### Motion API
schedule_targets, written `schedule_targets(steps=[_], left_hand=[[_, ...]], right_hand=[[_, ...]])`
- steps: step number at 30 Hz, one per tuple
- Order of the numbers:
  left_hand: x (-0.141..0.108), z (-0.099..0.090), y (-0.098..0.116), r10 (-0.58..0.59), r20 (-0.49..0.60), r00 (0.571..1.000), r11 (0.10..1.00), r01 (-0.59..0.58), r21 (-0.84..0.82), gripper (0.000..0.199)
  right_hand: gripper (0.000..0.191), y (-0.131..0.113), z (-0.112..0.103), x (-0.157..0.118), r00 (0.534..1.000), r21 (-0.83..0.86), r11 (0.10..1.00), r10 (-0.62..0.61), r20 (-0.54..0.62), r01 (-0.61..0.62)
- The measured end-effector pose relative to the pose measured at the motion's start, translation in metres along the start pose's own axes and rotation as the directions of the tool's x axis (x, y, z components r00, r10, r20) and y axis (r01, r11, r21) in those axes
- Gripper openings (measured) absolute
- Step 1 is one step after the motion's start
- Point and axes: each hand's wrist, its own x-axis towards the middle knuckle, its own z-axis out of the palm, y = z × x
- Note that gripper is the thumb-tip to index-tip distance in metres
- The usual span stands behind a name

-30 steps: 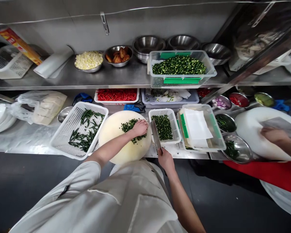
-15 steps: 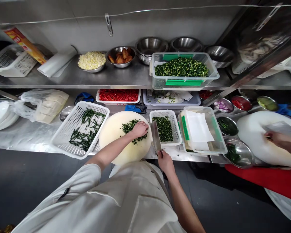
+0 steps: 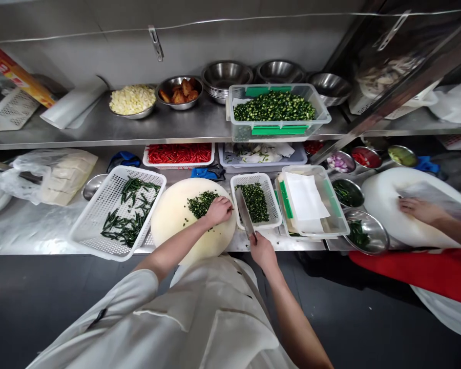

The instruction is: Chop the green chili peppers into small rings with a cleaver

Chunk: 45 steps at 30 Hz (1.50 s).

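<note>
Dark-green chopped vegetable pieces [image 3: 202,204] heaped loosely on round cream-coloured cutting board [image 3: 174,202], a few strewn apart. Broad grey metal cleaver [image 3: 246,214] held aslant by left side of white perforated rectangular plastic basket [image 3: 274,209]; basket floor covered with similar pieces.

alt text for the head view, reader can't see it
A person's left hand is at chopped greens on a round cutting board, while the right hand holds a knife by a small white basket of diced greens. At left, a larger basket holds longer green pieces.
</note>
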Motion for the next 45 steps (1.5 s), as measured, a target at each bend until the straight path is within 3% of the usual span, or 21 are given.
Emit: schedule_targets(steps=[7,13,18,21,23,26,30,33,36,39,42,45], left_hand=[[-0.01,-0.001,-0.009,0.009,-0.039,0.999,1.0,-0.008,0.026,0.011],[-0.01,0.001,-0.009,0.043,-0.018,0.999,0.996,-0.041,0.082,0.01],[-0.013,-0.015,-0.022,0.079,-0.056,0.995,0.996,-0.077,0.045,0.016],[-0.009,-0.025,-0.044,-0.037,-0.157,0.987,0.998,0.044,0.046,0.024],[-0.006,-0.027,-0.058,-0.158,-0.191,0.969,0.982,0.174,0.068,0.041],[-0.006,-0.022,-0.067,-0.243,-0.102,0.965,0.961,0.254,0.111,0.067],[-0.026,-0.016,-0.053,-0.109,0.001,0.994,0.985,0.108,0.134,0.075],[-0.047,-0.014,-0.038,-0.013,0.008,1.0,0.99,0.011,0.138,0.08],[-0.061,-0.009,-0.023,-0.005,-0.01,1.0,0.987,0.006,0.158,0.089],[-0.065,-0.001,-0.008,-0.068,-0.078,0.995,0.981,0.081,0.176,0.088],[-0.062,0.007,0.005,-0.138,-0.164,0.977,0.972,0.165,0.167,0.075],[-0.058,0.011,0.008,-0.203,-0.247,0.947,0.964,0.237,0.118,0.06]], right_hand=[[0.035,-0.005,0.015,-0.016,0.999,0.006,1.0,-0.024,0.029,0.024],[0.033,-0.011,0.024,-0.012,0.999,0.076,0.997,-0.031,0.026,0.029],[0.04,-0.002,0.022,-0.011,0.998,0.221,0.974,-0.036,-0.046,0.045],[0.041,0.002,0.018,-0.013,0.999,0.139,0.99,0.021,-0.031,-0.016],[0.04,-0.001,0.017,-0.015,1.0,0.046,0.999,0.027,-0.003,-0.027],[0.038,-0.013,0.019,-0.017,0.999,-0.082,0.996,0.022,0.034,-0.019],[0.034,-0.026,0.029,-0.015,0.997,-0.093,0.996,-0.009,0.071,0.015],[0.028,-0.014,0.035,-0.006,0.995,0.106,0.992,-0.071,0.074,0.063],[0.03,0.012,0.036,0.008,0.987,0.466,0.885,-0.081,0.138,0.007],[0.044,0.033,0.038,0.02,0.947,0.729,0.655,-0.061,0.315,-0.2],[0.057,0.034,0.047,0.027,0.911,0.812,0.497,-0.096,0.401,-0.305],[0.062,0.015,0.065,0.027,0.885,0.816,0.475,-0.145,0.443,-0.331]])
